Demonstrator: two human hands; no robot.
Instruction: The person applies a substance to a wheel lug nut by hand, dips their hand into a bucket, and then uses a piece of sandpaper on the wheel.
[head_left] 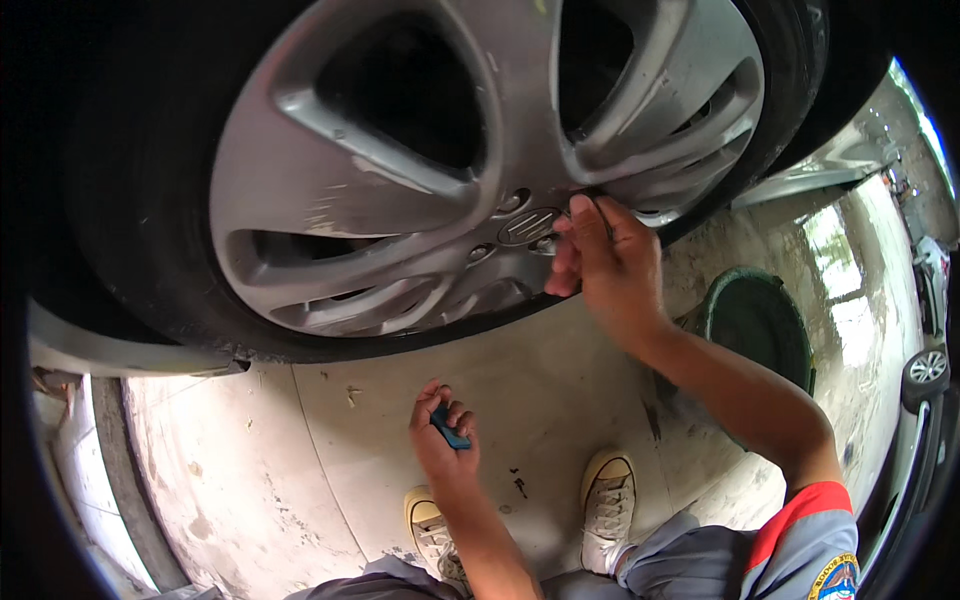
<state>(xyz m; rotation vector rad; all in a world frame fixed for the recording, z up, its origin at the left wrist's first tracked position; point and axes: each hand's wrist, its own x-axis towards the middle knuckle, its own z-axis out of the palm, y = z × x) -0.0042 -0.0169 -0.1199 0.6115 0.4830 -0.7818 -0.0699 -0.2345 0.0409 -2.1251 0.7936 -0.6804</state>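
Note:
A silver multi-spoke car wheel [520,100] with scratches on its face fills the upper view, inside a black tyre [150,200]. Beside the oval centre badge [528,227], my right hand [605,255] is closed, thumb and fingers pinched together against the hub. A dark sliver shows at its fingertips, but I cannot make out what it is. Lug nuts [480,252] sit in recesses around the badge. Lower down, away from the wheel, my left hand [447,430] is closed around a small teal block [450,428], mostly wrapped by the fingers.
Behind my right forearm stands a dark green bucket [712,320] on the pale, stained concrete floor [270,480]. My sneakers [608,500] are planted below the wheel. At the far right are a parked dark car [925,400] and wet, shiny floor.

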